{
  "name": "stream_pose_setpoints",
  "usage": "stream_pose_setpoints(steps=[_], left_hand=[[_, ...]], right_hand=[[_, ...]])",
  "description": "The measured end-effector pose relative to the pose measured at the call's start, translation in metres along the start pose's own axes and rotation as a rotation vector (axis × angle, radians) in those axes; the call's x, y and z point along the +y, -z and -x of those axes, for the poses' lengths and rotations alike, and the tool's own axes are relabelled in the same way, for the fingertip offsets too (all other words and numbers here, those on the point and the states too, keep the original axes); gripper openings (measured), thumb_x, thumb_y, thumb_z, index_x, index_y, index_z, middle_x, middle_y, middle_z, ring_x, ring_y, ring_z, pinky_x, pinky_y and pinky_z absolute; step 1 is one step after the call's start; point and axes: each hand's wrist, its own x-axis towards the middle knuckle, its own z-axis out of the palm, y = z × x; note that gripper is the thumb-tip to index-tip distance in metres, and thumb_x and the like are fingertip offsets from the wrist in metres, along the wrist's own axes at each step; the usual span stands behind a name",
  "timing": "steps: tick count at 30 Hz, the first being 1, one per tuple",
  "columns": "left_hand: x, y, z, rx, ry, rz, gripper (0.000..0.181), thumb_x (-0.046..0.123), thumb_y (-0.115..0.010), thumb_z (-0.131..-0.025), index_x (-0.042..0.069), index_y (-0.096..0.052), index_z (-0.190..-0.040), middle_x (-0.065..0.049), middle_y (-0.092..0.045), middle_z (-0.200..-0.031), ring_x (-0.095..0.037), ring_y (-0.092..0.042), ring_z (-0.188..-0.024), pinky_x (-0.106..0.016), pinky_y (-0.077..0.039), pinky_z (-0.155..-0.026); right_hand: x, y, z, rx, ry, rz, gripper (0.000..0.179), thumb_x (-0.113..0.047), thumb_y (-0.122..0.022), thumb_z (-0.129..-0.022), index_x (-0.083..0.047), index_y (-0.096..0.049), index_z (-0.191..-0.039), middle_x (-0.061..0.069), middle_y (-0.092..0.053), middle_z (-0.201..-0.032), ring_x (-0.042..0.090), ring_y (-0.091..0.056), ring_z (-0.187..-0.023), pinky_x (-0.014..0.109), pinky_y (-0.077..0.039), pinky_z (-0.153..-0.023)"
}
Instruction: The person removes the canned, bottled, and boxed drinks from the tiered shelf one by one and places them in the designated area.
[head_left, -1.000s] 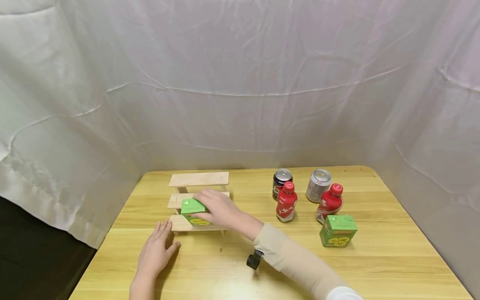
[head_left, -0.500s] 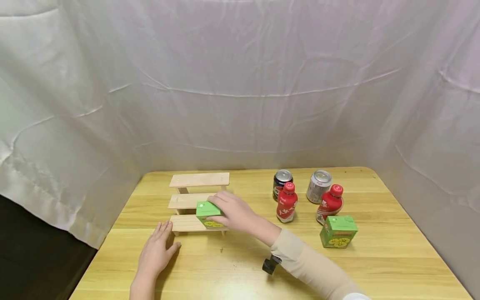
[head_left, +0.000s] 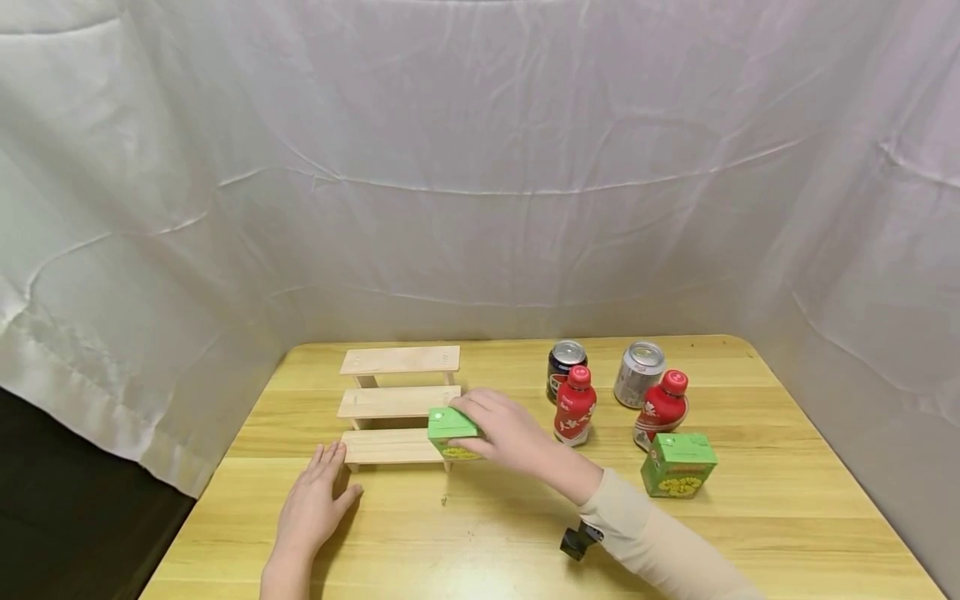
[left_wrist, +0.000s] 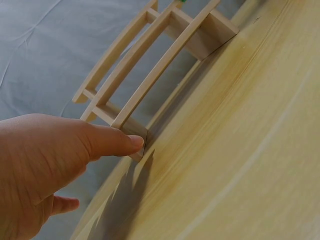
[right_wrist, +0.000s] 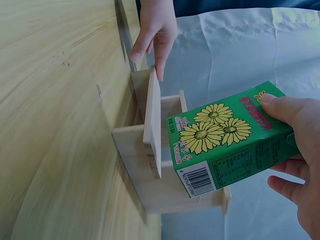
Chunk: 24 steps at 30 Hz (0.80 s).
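Observation:
A three-step wooden rack [head_left: 393, 448] stands on the left half of the table. My right hand [head_left: 517, 433] holds a green drink carton [head_left: 444, 427] by its upper end, with the thumb on the front. In the right wrist view the drink carton [right_wrist: 220, 140] shows yellow flowers and a barcode, tilted beside the rack's lowest step; whether it touches the step is unclear. My left hand [head_left: 311, 504] lies at the left end of that step, fingers extended and fingertips at its edge. The left wrist view shows the thumb [left_wrist: 117, 141] by the rack's end panel.
To the right stand a dark can [head_left: 564, 360], a silver can [head_left: 637, 375], two red bottles [head_left: 575, 408] and a second green carton [head_left: 678, 467]. Pale curtains [head_left: 480, 183] hang behind and on both sides of the wooden table [head_left: 480, 542].
My right hand has moved the green carton rightward from the middle of the lowest step to its right end. My left hand has kept its place.

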Motion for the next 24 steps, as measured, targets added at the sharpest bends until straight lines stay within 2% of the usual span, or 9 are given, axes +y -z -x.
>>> stream_pose_setpoints(steps=[12, 18, 24], left_hand=[[0.0, 0.0, 0.0, 0.007, -0.004, 0.009, 0.075, 0.028, -0.07, -0.088, -0.001, -0.036, -0.148, -0.022, -0.035, -0.154, -0.046, -0.027, -0.144, -0.062, -0.026, -0.116], [-0.001, 0.0, -0.001, 0.006, -0.003, 0.012, 0.075, 0.028, -0.07, -0.088, -0.001, -0.036, -0.148, -0.023, -0.035, -0.154, -0.046, -0.026, -0.144, -0.062, -0.026, -0.116], [0.0, 0.001, -0.001, 0.004, -0.005, 0.011, 0.074, 0.028, -0.07, -0.088, -0.001, -0.036, -0.148, -0.022, -0.035, -0.154, -0.046, -0.027, -0.144, -0.062, -0.026, -0.116]], right_hand=[[0.014, 0.023, 0.031, 0.041, -0.073, 0.04, 0.051, -0.042, -0.071, -0.086, -0.016, -0.06, -0.128, -0.003, -0.065, -0.114, 0.01, -0.061, -0.1, 0.027, -0.056, -0.08], [0.021, 0.029, 0.045, 0.065, -0.088, 0.056, 0.048, -0.04, -0.073, -0.084, -0.016, -0.062, -0.124, -0.002, -0.066, -0.113, 0.012, -0.062, -0.102, 0.03, -0.057, -0.082], [0.026, 0.033, 0.06, 0.09, -0.112, 0.025, 0.047, -0.039, -0.075, -0.083, -0.016, -0.063, -0.122, -0.002, -0.065, -0.113, 0.012, -0.061, -0.101, 0.032, -0.056, -0.081]])
